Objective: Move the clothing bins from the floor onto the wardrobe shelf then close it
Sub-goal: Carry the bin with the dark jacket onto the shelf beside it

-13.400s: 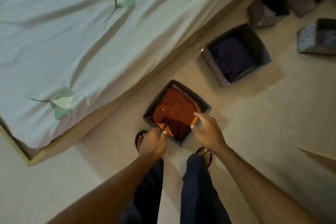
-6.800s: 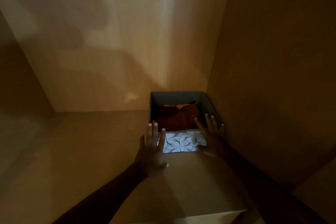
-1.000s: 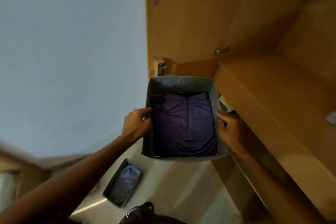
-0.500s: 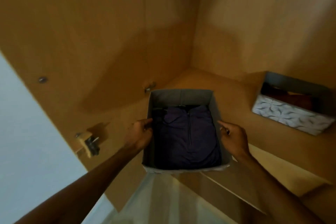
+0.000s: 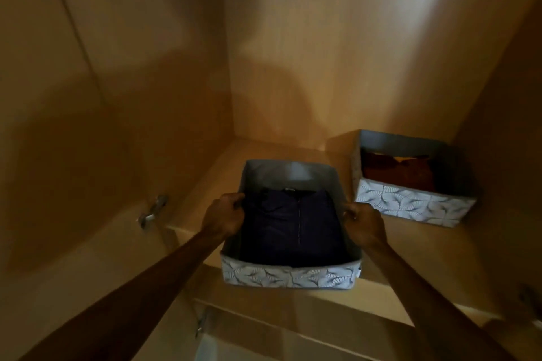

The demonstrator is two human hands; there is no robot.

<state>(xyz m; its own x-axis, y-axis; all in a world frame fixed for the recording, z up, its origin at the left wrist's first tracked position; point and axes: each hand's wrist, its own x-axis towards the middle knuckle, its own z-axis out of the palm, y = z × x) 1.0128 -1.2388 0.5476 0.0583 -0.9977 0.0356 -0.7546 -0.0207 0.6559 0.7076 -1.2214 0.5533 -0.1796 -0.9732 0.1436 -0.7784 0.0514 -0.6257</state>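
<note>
A grey fabric bin with a white leaf pattern [image 5: 289, 275] holds a folded dark purple garment [image 5: 293, 228]. My left hand [image 5: 224, 217] grips its left wall and my right hand [image 5: 362, 223] grips its right wall. The bin's far part is over the wooden wardrobe shelf [image 5: 410, 249], while its near end sticks out past the shelf's front edge. A second patterned bin [image 5: 410, 202] with a rust-red garment stands on the shelf at the right, against the right wall.
The open wardrobe door [image 5: 88, 126] stands at the left with metal hinges [image 5: 152, 211]. The wardrobe's back wall [image 5: 337, 53] and right side wall [image 5: 504, 126] enclose the shelf. Bare shelf lies left of and behind the held bin.
The bin with the purple garment has risen and moved forward over the shelf's front edge. The view has turned to face the wardrobe's inside.
</note>
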